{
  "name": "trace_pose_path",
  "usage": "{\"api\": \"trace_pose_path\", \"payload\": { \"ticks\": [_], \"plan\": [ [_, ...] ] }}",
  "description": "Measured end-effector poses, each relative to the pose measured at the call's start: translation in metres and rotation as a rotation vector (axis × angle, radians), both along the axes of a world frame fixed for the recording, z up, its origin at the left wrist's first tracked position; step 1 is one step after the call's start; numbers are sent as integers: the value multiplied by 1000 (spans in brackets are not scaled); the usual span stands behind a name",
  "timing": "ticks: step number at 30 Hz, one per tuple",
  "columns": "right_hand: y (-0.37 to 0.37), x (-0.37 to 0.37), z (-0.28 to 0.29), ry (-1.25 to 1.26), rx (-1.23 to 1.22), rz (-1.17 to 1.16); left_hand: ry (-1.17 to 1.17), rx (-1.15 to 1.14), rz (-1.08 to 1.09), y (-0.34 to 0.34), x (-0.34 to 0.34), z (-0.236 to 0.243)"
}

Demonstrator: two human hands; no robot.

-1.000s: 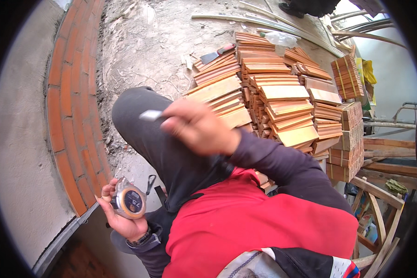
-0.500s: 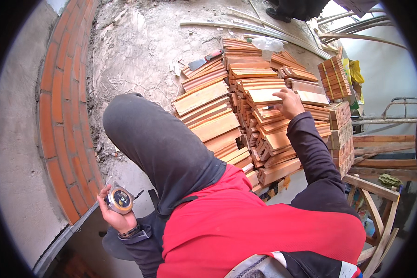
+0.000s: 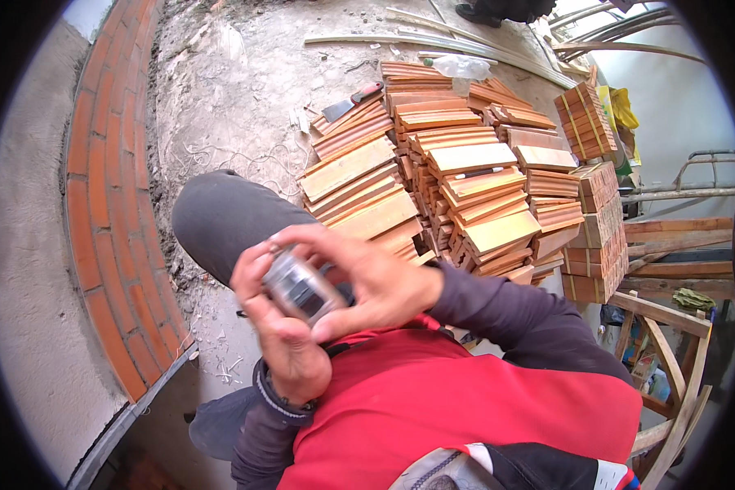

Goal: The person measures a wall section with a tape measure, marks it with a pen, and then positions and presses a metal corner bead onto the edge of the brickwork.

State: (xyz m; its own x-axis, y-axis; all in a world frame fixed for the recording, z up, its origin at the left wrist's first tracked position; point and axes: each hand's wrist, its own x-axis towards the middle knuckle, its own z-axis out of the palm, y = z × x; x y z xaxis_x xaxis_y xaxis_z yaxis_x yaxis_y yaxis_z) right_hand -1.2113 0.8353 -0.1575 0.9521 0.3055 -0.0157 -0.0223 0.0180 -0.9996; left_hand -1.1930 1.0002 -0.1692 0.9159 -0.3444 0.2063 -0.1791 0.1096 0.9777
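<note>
A tape measure (image 3: 304, 286), smeared by motion, is held over my lap between both hands. My left hand (image 3: 286, 347) is wrapped round its lower left side, with the wrist strap showing below. Reaching across from the right, my right hand (image 3: 380, 282) grips its other side, thumb at the near edge and fingers curled over the top. Beyond the hands lie stacked reddish-brown ridged clay tiles (image 3: 465, 157). On one of them rests a slim dark and white pen or marker (image 3: 477, 173), apart from my hands.
A putty knife (image 3: 351, 103) with a red and black handle lies at the tiles' far left corner. Strapped tile bundles (image 3: 600, 192) stand to the right, near a wooden frame (image 3: 661, 359). A low brick course (image 3: 110, 204) runs along the left. Long pale strips (image 3: 441, 42) lie behind.
My right hand has left the tile stack, where the pen now lies, and come down-left onto the tape measure. My left hand has brought the tape measure up and right, over my lap.
</note>
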Motion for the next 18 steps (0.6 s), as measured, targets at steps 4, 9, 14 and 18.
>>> {"api": "trace_pose_path", "payload": {
  "ticks": [4,9,14,18],
  "plan": [
    [-81,-13,5,33,-294,-118,-115,156,15,8,11,-5],
    [-199,-68,-4,174,-1456,-59,32,144,208,80,38,-35],
    [-239,-108,-47,596,-1623,-30,167,336,453,168,33,-62],
    [-247,-47,-37,431,-1612,81,144,555,676,236,4,-66]
  ]
}}
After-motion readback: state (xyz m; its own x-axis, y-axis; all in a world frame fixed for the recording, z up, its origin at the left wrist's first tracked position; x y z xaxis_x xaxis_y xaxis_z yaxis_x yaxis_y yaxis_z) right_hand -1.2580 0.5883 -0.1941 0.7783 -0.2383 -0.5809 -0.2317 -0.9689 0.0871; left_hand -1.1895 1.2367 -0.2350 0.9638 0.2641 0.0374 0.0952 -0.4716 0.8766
